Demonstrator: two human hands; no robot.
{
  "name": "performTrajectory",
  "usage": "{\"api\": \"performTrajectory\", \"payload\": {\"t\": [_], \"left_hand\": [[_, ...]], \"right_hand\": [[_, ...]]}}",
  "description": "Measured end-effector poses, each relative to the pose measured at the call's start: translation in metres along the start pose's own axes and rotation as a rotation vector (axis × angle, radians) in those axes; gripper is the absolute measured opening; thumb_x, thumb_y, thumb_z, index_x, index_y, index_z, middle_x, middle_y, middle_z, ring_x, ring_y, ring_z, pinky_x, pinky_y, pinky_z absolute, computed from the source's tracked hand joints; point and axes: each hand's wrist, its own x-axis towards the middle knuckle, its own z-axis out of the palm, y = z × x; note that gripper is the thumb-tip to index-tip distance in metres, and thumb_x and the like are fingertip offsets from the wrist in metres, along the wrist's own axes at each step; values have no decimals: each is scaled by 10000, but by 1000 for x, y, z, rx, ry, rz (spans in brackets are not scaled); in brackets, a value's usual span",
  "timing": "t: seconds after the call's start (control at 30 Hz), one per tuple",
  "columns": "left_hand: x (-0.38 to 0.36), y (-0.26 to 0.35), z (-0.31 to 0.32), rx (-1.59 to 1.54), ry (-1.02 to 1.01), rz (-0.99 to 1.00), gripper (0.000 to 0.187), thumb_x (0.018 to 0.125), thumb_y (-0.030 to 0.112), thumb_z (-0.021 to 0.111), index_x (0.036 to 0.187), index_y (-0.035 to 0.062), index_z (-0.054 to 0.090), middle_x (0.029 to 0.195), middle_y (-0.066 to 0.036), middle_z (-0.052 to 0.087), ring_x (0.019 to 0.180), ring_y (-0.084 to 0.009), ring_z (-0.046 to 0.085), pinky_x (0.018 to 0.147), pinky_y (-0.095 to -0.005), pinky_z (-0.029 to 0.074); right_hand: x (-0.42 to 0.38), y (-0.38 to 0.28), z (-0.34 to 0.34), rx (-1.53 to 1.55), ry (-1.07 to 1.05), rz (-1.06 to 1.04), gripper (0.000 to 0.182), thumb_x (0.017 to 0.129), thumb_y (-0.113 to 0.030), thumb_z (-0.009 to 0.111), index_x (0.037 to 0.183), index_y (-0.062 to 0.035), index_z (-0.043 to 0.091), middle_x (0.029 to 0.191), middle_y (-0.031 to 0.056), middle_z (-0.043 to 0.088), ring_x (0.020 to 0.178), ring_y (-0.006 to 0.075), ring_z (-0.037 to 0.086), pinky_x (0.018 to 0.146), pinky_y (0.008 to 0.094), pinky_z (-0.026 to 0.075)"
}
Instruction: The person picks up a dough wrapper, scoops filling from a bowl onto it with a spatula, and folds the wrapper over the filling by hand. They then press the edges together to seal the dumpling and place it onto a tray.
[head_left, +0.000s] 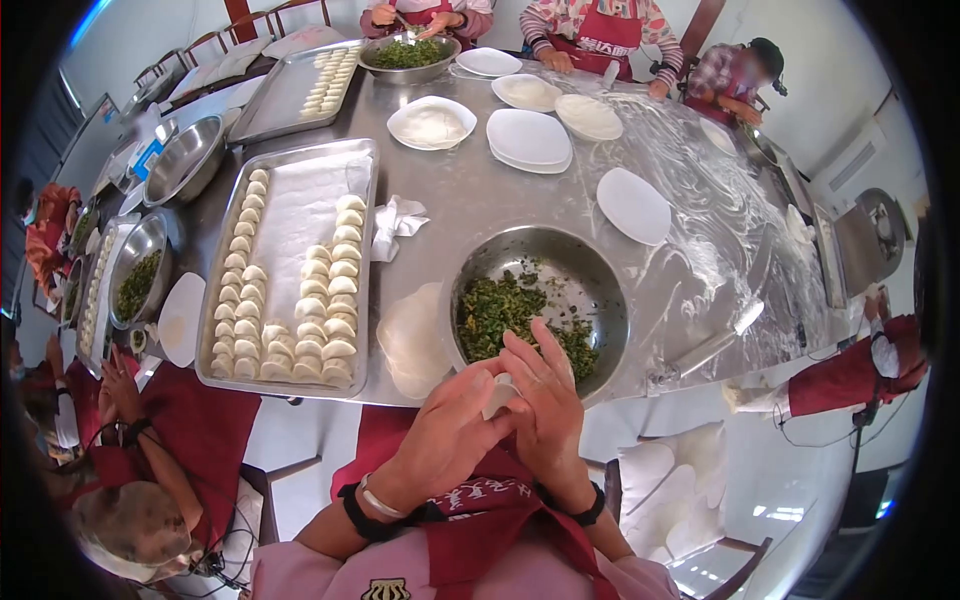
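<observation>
My left hand [450,430] and my right hand [542,405] meet over the table's front edge, their fingers closed around a pale dumpling [498,397] that shows only in part. Just beyond them is a steel bowl [603,292] with chopped green filling [500,310]. Flat dough wrappers [412,335] lie stacked on the table left of the bowl. Farther left, a metal tray [372,255] holds several rows of folded dumplings [343,268]. A crumpled white cloth [399,226] sits by the tray's right side.
White plates [634,206] stand beyond the bowl, some with flour. Floury streaks and a rolling pin [712,343] are on the right. Another tray [285,95] and steel bowls [187,160] stand at the left. Co-workers sit or stand around the table; one person [140,510] is close at left.
</observation>
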Motion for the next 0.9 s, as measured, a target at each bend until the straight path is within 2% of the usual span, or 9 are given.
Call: {"api": "performTrajectory", "payload": {"t": [0.13, 0.2, 0.23, 0.33, 0.53, 0.57, 0.67, 0.77, 0.9], "left_hand": [[6, 4, -9, 41, 72, -30, 468, 1048, 215, 503, 1428, -38, 403, 1319, -119, 552, 1235, -215, 548, 1061, -384, 449], [2, 14, -15, 237, 101, -26, 456, 1029, 170, 536, 1416, -39, 415, 1294, -122, 568, 1224, -213, 559, 1050, -369, 467], [0, 14, -26, 128, 107, 45, 424, 999, 92, 567, 1389, -34, 458, 1248, -122, 602, 1168, -207, 606, 1015, -341, 507], [-15, 48, -55, 459, 183, 96, 381, 979, 46, 576, 1349, -24, 514, 1219, -122, 627, 1108, -205, 645, 986, -328, 535], [-37, 136, -159, 961, 487, 346, 377, 869, -39, 627, 1246, -32, 615, 1041, -109, 702, 960, -167, 682, 859, -295, 556], [-40, 151, -160, 1121, 593, 391, 380, 852, -39, 645, 1232, -31, 637, 1040, -91, 707, 929, -127, 660, 834, -267, 537], [-39, 185, -211, 1350, 696, 448, 332, 847, 6, 648, 1176, -6, 687, 1029, -74, 713, 898, -140, 632, 811, -287, 523], [-32, 202, -241, 1559, 725, 387, 316, 833, 26, 656, 1145, 10, 706, 1071, -142, 720, 906, -190, 665, 826, -312, 523], [-19, 203, -257, 1707, 688, 353, 356, 790, -21, 630, 1139, -13, 702, 1033, -130, 728, 898, -188, 677, 814, -300, 526]], "right_hand": [[2, 5, 12, -25, -3, -42, 545, 979, -399, 546, 1327, 21, 564, 1351, 226, 577, 1356, 448, 449, 1091, 528, 379], [4, -18, 4, 33, -44, 237, 695, 964, -524, 517, 1391, 24, 513, 1389, 234, 545, 1375, 445, 424, 1100, 510, 376], [3, -18, -1, -4, -35, 181, 668, 978, -499, 520, 1396, 23, 514, 1391, 241, 545, 1373, 425, 437, 1102, 498, 378], [-4, -6, -12, 5, -11, 94, 384, 982, -221, 549, 1255, 42, 612, 1322, 239, 606, 1284, 386, 549, 1074, 459, 423], [-25, 0, -15, 91, 65, 306, 200, 856, 43, 603, 1034, 58, 692, 1164, 211, 699, 1087, 337, 680, 973, 391, 510], [-28, -1, -14, 100, 81, 338, 197, 849, 61, 600, 1022, 56, 695, 1148, 215, 704, 1069, 324, 687, 960, 376, 515], [-37, -1, -14, 123, 70, 392, 200, 850, 63, 596, 1022, 57, 699, 1140, 214, 707, 1061, 321, 689, 956, 374, 514], [-38, -9, -16, 108, 37, 441, 201, 851, 56, 601, 1024, 54, 703, 1128, 212, 709, 1051, 322, 691, 955, 377, 513], [-41, -14, -17, 86, 21, 442, 197, 853, 43, 609, 1022, 44, 710, 1115, 212, 712, 1047, 326, 692, 957, 380, 512]]}}
